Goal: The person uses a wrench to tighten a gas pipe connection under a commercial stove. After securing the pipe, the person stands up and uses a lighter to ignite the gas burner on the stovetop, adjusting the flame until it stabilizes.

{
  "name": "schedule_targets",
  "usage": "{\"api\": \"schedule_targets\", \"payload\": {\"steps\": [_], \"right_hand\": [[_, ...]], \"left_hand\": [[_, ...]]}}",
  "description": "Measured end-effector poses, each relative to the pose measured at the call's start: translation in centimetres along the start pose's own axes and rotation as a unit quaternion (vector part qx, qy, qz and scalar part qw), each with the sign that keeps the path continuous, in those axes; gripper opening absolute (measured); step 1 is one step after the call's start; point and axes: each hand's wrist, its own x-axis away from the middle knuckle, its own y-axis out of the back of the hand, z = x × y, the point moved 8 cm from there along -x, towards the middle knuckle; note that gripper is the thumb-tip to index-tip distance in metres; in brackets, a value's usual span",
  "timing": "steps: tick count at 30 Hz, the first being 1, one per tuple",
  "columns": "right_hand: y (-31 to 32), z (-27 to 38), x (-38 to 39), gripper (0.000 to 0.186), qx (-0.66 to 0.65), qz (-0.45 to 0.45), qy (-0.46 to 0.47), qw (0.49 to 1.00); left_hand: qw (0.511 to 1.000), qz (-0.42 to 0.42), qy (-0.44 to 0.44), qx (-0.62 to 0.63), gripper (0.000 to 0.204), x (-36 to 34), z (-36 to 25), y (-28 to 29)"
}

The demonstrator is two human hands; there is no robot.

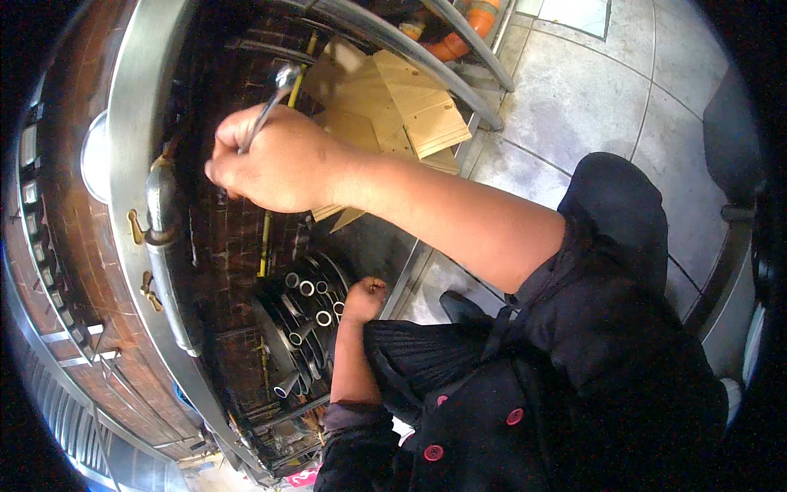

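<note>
My right hand (pixel 275 160) is raised over the steel front rail, its fingers closed around a slim metal tool (pixel 266 119) with a rounded, shiny end. The tool's end is slightly blurred, so its exact kind is unclear. My left hand (pixel 366 299) is lower down, fingers curled, beside a stack of dark pans (pixel 305 316) with hollow, tube-like handles. Whatever the curled fingers may hold is hidden. Flattened brown cardboard (pixel 422 107) lies on the low shelf beyond my right forearm.
A metal pipe (pixel 168 271) runs along the steel rail (pixel 131 189), near small brass valves (pixel 150 291). A pale round dish (pixel 96 156) stands behind it. Steel legs (pixel 471 41) and an orange pipe (pixel 471 33) are at the top. Tiled floor (pixel 557 98) lies to the right.
</note>
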Motion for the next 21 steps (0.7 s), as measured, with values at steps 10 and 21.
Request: {"api": "schedule_targets", "payload": {"steps": [10,21], "right_hand": [[-0.1,3.8,1.1,0.025,-0.013,-0.102,0.144,0.984],[-1.5,3.6,1.6,0.021,-0.002,-0.147,0.196,0.970]], "left_hand": [[1.000,-0.002,0.029,0.008,0.020,0.7,0.2,0.1],[0.999,-0.004,0.034,-0.019,0.022,0.0,1.7,-0.2]]}}
